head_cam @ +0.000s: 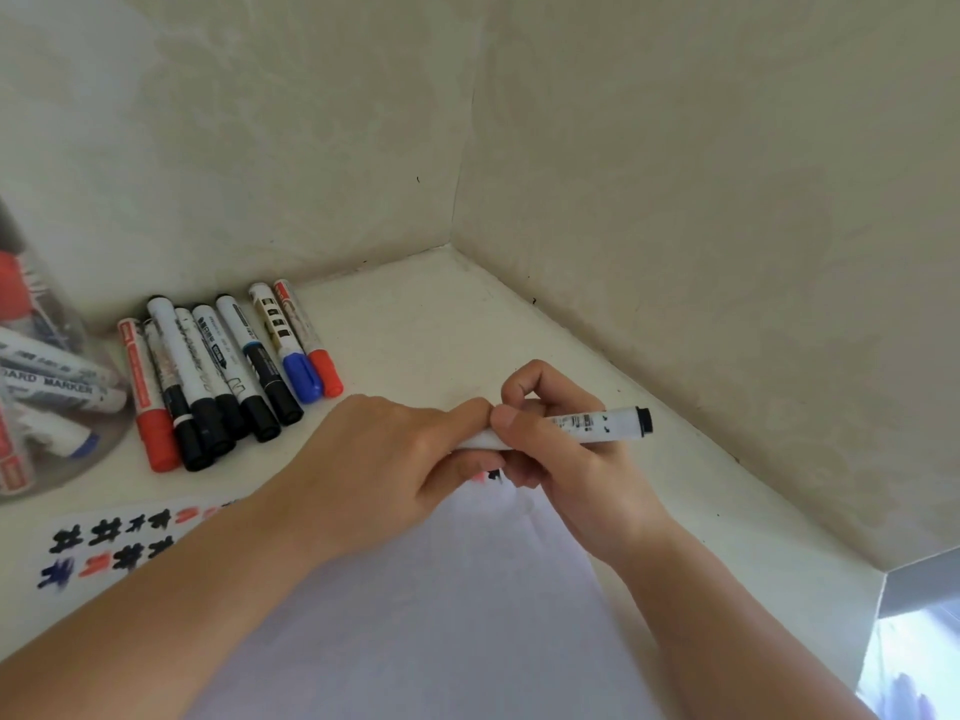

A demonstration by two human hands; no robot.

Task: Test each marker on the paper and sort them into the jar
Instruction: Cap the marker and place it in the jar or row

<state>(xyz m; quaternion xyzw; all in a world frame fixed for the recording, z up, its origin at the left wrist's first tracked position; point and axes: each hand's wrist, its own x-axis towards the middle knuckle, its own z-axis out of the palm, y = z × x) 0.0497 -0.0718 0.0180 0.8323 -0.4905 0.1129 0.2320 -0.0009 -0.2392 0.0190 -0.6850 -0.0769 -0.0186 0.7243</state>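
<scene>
Gripping one marker (592, 424) between them, both hands are meeting above the far end of the paper (415, 615). The right hand (561, 449) is curling its fingers and thumb round the white barrel, whose black end is sticking out to the right of that grip. The left hand (384, 459) is closing on the marker's other end, its fingertips pressing against the right thumb; whether it is holding a cap or the barrel itself cannot be told, since the fingers are hiding that end. Just under the grip a small red and black mark is showing on the paper.

To the left of the grip, and a little farther off, a row of markers (228, 371) is lying side by side on the ledge (426, 324), caps pointing toward the person: red, black and blue ones. Farther left again, the jar (78, 454) is sitting at the edge of view, clear-walled, with several markers lying inside it, one lettered "BOARD MARKER". Below and left of the grip, beside the left forearm, rows of scribbles (109, 543) in black, red and blue are covering the paper's near-left part. Behind the grip two walls are meeting in a corner (452, 241).
</scene>
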